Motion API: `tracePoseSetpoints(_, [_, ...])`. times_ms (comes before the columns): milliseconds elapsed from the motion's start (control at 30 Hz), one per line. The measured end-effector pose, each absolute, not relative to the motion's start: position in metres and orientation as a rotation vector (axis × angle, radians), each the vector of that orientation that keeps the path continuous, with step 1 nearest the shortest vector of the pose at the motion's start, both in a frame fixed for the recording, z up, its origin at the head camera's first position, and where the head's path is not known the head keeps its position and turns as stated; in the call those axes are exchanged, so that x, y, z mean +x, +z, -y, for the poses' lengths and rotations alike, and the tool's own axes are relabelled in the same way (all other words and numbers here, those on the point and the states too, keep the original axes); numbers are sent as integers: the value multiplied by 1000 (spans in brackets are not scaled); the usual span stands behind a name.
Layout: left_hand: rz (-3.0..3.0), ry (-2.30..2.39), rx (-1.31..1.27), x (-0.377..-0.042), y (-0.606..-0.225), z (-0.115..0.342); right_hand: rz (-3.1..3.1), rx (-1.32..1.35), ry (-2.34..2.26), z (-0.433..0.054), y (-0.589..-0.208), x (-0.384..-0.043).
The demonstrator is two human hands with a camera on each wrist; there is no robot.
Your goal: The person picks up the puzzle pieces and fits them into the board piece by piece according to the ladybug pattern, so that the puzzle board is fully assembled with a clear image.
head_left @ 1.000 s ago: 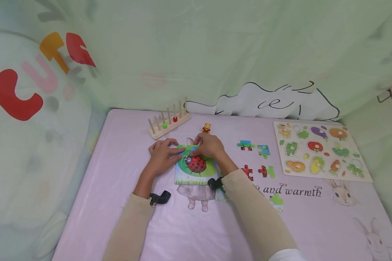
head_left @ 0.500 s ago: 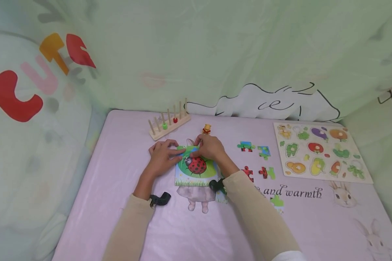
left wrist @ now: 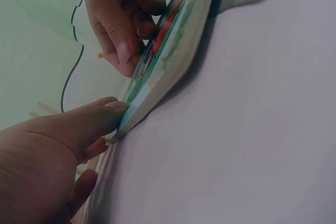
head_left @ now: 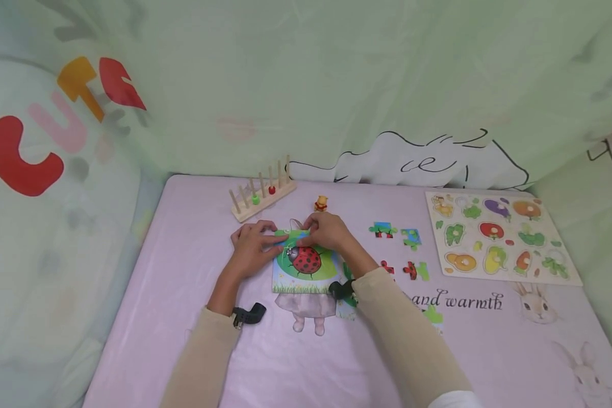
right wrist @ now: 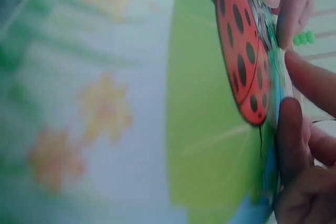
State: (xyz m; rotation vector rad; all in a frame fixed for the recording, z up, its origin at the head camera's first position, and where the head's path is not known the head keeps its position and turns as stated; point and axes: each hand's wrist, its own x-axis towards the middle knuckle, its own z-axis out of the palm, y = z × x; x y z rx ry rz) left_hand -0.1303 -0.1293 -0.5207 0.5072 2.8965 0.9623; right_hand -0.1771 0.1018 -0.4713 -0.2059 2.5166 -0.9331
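Observation:
A square ladybug picture board (head_left: 306, 276) lies over the printed figure on the tablecloth, a red ladybug on a green leaf with grass along its lower edge. The left hand (head_left: 255, 248) holds its upper left corner, thumb on the picture; the left wrist view also shows this hand (left wrist: 58, 145) at the board's corner. At the top edge the right hand (head_left: 328, 233) pinches the board between thumb and fingers, hiding part of the upper right. In the right wrist view the ladybug (right wrist: 244, 51) fills the middle, with fingertips along the board's edge.
Several loose jigsaw pieces (head_left: 383, 229) lie to the right, some partly behind the right sleeve. Another green picture piece (head_left: 345, 310) shows under the right wrist. Behind stand a wooden peg rack (head_left: 265, 203) and a small bear figure (head_left: 321, 204). A vegetable puzzle board (head_left: 502, 238) lies far right.
Both hands stay at the upper edge of the ladybug board, with only slight finger movement. The whole view has shifted a little.

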Motion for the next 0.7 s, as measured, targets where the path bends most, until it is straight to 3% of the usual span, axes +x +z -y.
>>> tracePoseSetpoints(333, [-2914,998,527,-129,-521,130,-2357,-325,-1097,-136,-468,-171])
tracePoseSetpoints(700, [-2905,993,497,-129,-522,129,-2522,-230,-1081,-202,-449,-165])
